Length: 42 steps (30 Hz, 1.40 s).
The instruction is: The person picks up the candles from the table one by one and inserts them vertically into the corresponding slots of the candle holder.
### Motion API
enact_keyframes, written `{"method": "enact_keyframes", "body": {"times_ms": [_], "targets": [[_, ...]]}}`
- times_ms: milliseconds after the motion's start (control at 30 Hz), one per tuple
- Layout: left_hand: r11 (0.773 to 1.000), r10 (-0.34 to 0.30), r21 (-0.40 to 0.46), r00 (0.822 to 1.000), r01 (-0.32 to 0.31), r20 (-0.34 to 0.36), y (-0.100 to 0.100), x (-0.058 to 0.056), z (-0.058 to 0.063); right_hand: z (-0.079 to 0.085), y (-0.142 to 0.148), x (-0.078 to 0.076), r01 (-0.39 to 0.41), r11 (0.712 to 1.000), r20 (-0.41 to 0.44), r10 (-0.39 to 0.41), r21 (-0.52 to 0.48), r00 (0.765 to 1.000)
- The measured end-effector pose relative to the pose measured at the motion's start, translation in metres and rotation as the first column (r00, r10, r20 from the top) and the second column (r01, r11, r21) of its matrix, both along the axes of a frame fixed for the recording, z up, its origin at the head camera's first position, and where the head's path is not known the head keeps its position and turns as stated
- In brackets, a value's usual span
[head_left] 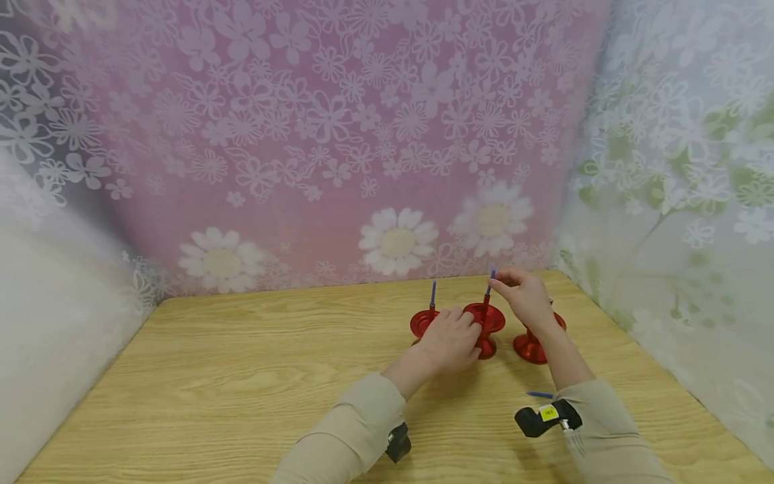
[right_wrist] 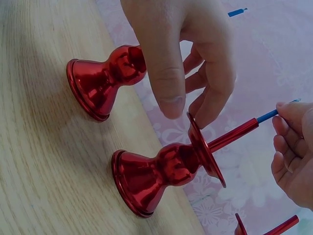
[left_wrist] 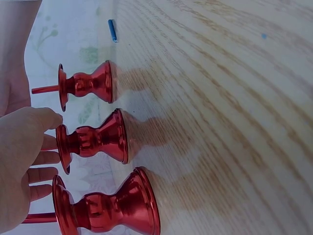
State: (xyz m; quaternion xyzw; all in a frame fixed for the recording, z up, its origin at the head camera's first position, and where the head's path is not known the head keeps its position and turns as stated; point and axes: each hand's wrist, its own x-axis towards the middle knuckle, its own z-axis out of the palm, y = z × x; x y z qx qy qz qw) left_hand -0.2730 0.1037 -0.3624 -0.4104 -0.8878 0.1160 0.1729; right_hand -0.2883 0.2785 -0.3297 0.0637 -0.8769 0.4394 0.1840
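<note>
My left hand point(head_left: 450, 339) pinches the dish rim of the middle red candle holder point(right_wrist: 176, 164), thumb and fingers on either side. Above it, my right hand point(head_left: 525, 299) pinches a slim blue candle point(right_wrist: 267, 116) whose lower end sits at the top of that holder's red tube. The left red candle holder point(head_left: 423, 325) stands upright with a blue candle point(head_left: 433, 294) in its tube. Partly behind my right wrist is the right red candle holder point(head_left: 532, 348); its tube point(left_wrist: 45, 90) shows no candle in the left wrist view.
Another blue candle point(head_left: 539, 394) lies on the wooden table point(head_left: 242, 390), in front of the right holder and partly hidden by the right wrist camera point(head_left: 547, 418). Flower-patterned cloth point(head_left: 302, 168) closes off the back and sides.
</note>
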Motion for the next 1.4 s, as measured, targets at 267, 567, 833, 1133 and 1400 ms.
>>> {"method": "enact_keyframes", "body": {"times_ms": [267, 567, 833, 1133, 1400], "targets": [[1.000, -0.003, 0.008, 1.000, 0.003, 0.004, -0.001, -0.001, 0.000, -0.001, -0.001, 0.003, 0.006, 0.999, 0.023, -0.007, 0.032, 1.000], [1.000, -0.007, 0.002, 1.000, 0.007, 0.010, -0.001, 0.000, -0.001, -0.003, -0.002, 0.003, 0.009, 0.999, 0.005, -0.009, 0.033, 1.000], [1.000, -0.009, 0.009, 1.000, 0.009, 0.006, -0.001, 0.000, 0.001, -0.005, -0.001, 0.002, 0.016, 0.999, -0.035, -0.014, 0.050, 0.999], [1.000, -0.008, 0.007, 1.000, 0.008, 0.001, -0.002, -0.002, 0.000, -0.009, -0.003, -0.001, 0.021, 0.995, -0.106, -0.011, 0.095, 0.994], [1.000, -0.011, -0.002, 1.000, 0.011, -0.014, -0.002, -0.001, 0.000, -0.014, -0.002, -0.004, 0.028, 0.993, -0.142, -0.011, 0.115, 0.990]]}}
